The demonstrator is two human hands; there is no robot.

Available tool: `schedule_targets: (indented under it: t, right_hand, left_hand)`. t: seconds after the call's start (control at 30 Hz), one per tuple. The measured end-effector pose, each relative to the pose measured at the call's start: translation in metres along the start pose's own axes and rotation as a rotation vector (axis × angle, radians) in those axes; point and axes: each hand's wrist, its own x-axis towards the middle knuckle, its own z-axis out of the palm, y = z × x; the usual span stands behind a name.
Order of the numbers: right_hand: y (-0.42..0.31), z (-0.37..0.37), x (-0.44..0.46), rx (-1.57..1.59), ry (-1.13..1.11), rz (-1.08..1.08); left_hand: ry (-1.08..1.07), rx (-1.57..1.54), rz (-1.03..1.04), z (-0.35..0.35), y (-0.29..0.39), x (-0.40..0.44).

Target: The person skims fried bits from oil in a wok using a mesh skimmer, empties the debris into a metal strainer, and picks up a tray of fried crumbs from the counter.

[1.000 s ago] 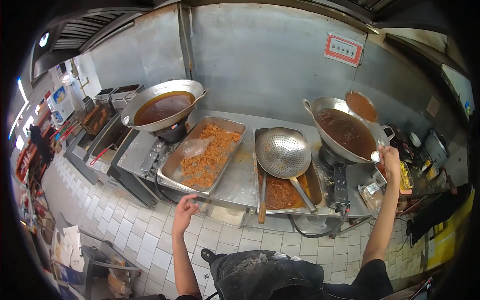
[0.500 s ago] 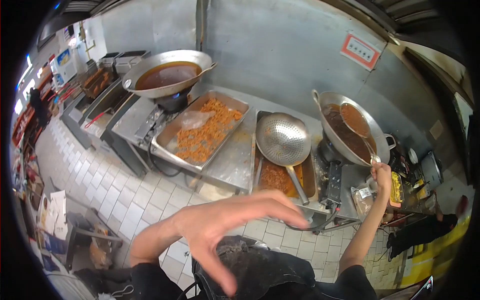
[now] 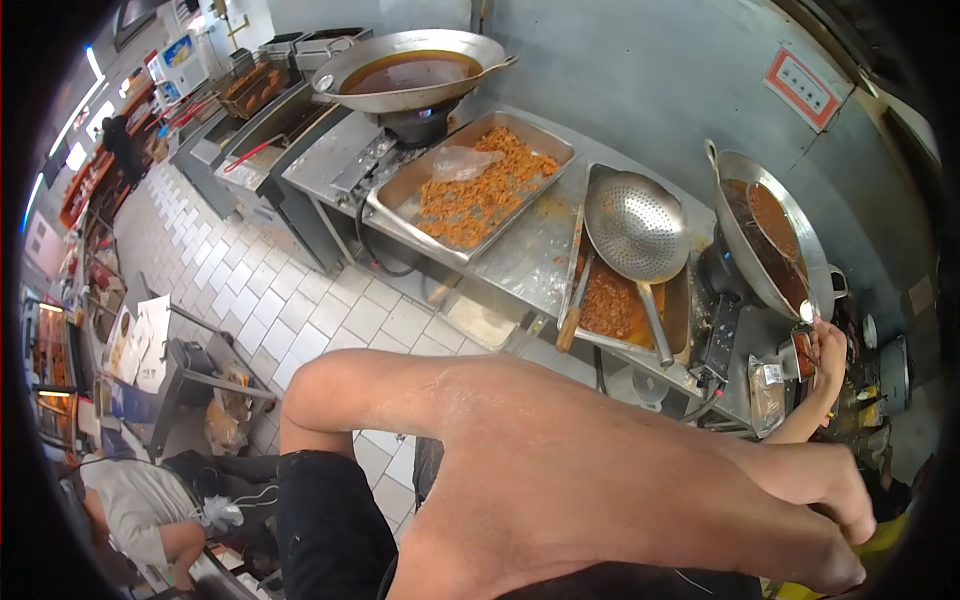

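Observation:
Very large in front of the camera, my left hand (image 3: 620,470) shows its back, with its partly visible fingers bent and apart at lower right; nothing shows in it. At the right, my right hand (image 3: 828,350) is closed on the handle end of a round strainer (image 3: 773,218). The strainer holds reddish-brown food over the right wok (image 3: 735,190), which contains dark liquid. A perforated skimmer (image 3: 637,225) rests across a metal pan (image 3: 682,318) of reddish minced food. Beside that pan's left edge lies a wooden-handled tool (image 3: 568,328).
A steel tray (image 3: 395,208) of orange crumbly food with a plastic bag stands left of centre. Behind it, another wok (image 3: 340,58) of brown liquid sits on a burner. Fryers (image 3: 290,125) stand farther left. A person in a grey shirt (image 3: 140,505) is at lower left.
My left hand has risen close to the camera and swung rightward. The strainer has come down from the wok's far side to over its liquid. The view has turned, tilting the counter.

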Motion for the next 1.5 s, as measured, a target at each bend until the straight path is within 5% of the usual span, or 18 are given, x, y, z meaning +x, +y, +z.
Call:
schedule_targets:
  t: [0.23,0.47,0.57,0.67,0.8,0.97,1.03,1.17,1.5]
  right_hand:
    - [0.006,0.047,0.018,-0.067,0.128,-0.089]
    - [0.010,0.004,-0.026,0.020,0.081,-0.034]
    - [0.015,0.041,-0.004,-0.062,0.217,-0.055]
    - [0.014,0.069,0.006,-0.020,0.286,0.006]
    - [0.032,0.078,0.010,0.099,0.252,-0.034]
    - [0.086,0.073,0.053,0.202,0.165,-0.066]
    - [0.055,0.095,0.044,0.155,0.176,-0.179]
    - [-0.035,0.177,0.007,0.106,0.093,-0.379]
    - [-0.148,0.325,-0.048,0.129,-0.193,-0.548]
  left_hand:
    - [0.096,0.022,-0.010,0.018,0.000,-0.012]
    - [0.118,0.349,-0.798,0.040,0.028,-0.085]
    - [0.194,0.371,-0.637,0.063,0.011,-0.044]
    - [0.005,0.281,-0.614,0.071,0.000,-0.039]
    - [0.125,0.040,-0.444,0.081,-0.001,-0.045]
    - [0.106,0.303,-0.564,0.107,0.030,-0.049]
    - [0.121,0.312,-0.667,0.124,0.043,-0.044]
    - [0.176,0.734,-0.414,0.146,0.026,-0.054]
    - [0.243,1.046,-0.330,0.159,0.050,-0.056]
